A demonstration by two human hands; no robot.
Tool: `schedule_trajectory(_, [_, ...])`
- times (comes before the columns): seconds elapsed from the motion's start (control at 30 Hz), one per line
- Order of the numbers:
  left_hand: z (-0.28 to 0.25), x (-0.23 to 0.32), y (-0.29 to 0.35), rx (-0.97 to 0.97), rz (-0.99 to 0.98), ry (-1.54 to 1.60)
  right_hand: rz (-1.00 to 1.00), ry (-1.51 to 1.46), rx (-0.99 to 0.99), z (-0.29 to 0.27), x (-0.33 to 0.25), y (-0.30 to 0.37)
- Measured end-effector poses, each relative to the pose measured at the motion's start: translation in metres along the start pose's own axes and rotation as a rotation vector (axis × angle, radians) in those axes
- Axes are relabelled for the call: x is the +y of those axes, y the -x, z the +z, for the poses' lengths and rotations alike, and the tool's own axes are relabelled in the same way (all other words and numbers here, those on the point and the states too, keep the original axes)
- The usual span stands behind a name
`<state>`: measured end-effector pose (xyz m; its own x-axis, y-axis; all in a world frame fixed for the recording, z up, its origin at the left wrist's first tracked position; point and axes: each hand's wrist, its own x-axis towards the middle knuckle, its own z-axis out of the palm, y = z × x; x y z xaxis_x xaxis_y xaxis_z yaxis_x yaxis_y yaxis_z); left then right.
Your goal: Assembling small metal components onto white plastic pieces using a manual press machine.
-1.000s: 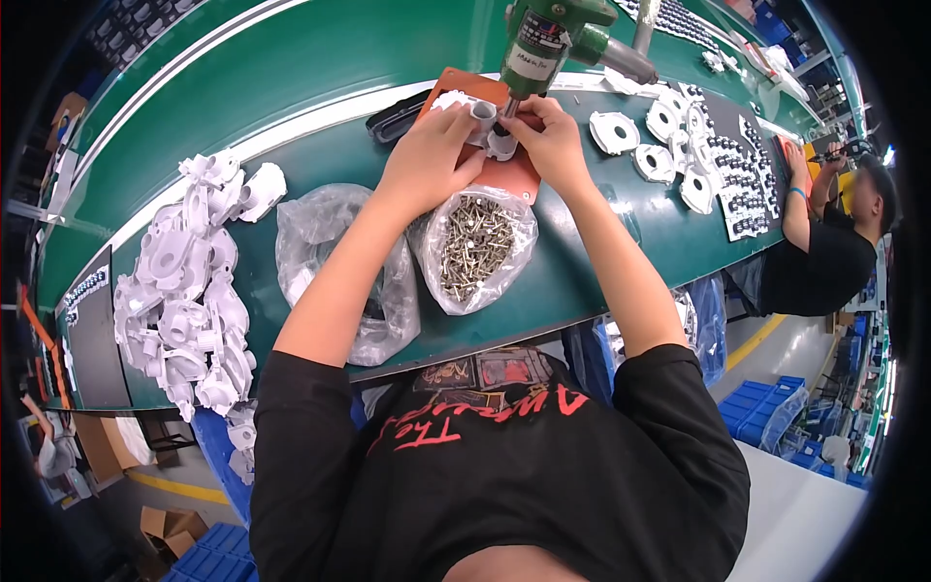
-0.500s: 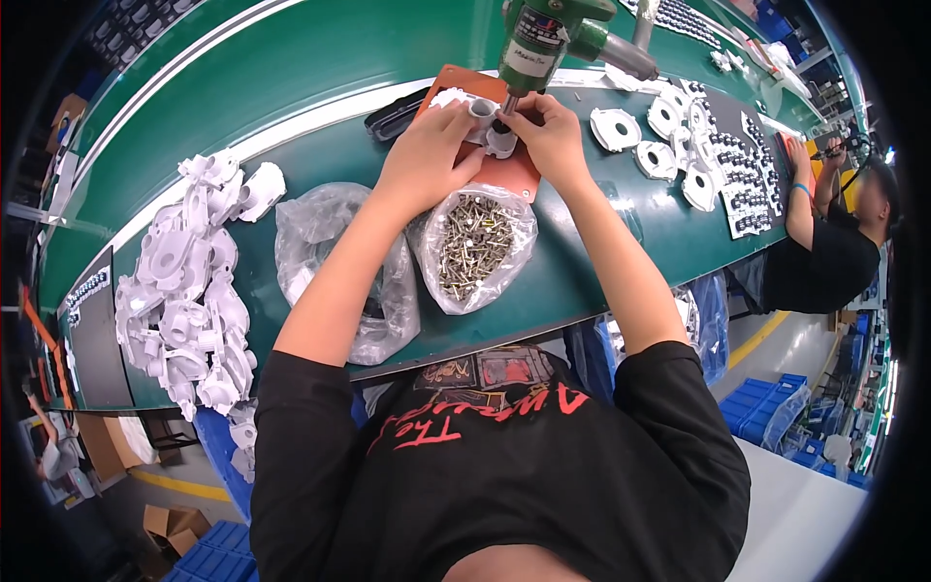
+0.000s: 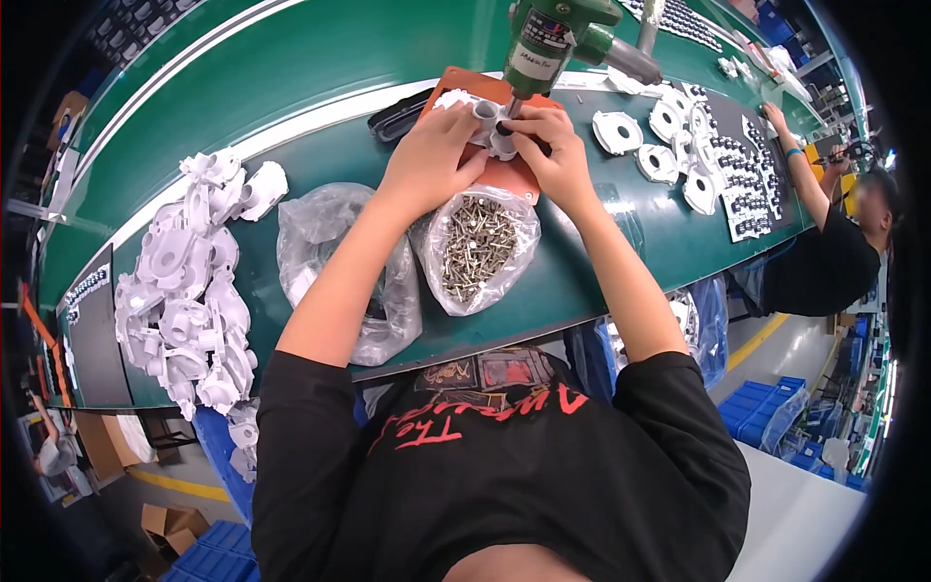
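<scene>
A white moulded plastic part (image 3: pixel 501 146) with round tubular openings sits on an orange plate (image 3: pixel 507 177) below a green powered tool (image 3: pixel 543 48). My left hand (image 3: pixel 427 163) is closed on the part's left side, fingers over its edge and thumb near its front. At one of its openings, my right hand (image 3: pixel 558 160) pinches a small round black piece (image 3: pixel 503 127), just under the tool's metal shaft (image 3: pixel 514 106). Whether the shaft touches the black piece is unclear. Close in front of the plate lies a clear plastic bag of screws (image 3: pixel 475 247).
Left of me are a crumpled plastic bag (image 3: pixel 320 233) and a heap of white plastic parts (image 3: pixel 184 281). A black object (image 3: pixel 398 116) lies behind my left hand. White ring-shaped parts (image 3: pixel 618 132) and rows of black pieces (image 3: pixel 747 184) sit to the right, near a co-worker (image 3: pixel 824 242).
My right-hand fingers have shifted and curled more around the black piece; my left hand has stayed on the white part. The co-worker's arm now reaches farther across the table.
</scene>
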<state>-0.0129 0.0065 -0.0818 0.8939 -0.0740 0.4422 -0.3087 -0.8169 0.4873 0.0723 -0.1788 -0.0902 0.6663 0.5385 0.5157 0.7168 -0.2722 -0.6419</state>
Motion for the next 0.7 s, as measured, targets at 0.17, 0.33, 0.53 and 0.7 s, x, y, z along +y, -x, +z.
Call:
schedule_trajectory(0.17, [0.000,0.000,0.000,0.014,-0.002,-0.014,-0.162,0.104,-0.043,-0.011,0.016,0.017])
schedule_trajectory(0.33, [-0.001,0.000,0.000,0.023,0.057,-0.002,0.583,-0.219,0.394,-0.099,0.039,-0.055])
schedule_trajectory(0.53, [-0.002,0.002,-0.001,0.076,0.102,0.020,0.245,-0.937,0.286,-0.194,0.018,-0.231])
schedule_trajectory(0.7, [-0.002,0.002,-0.002,0.084,0.117,-0.029,0.020,-0.581,-0.211,-0.182,-0.117,-0.215])
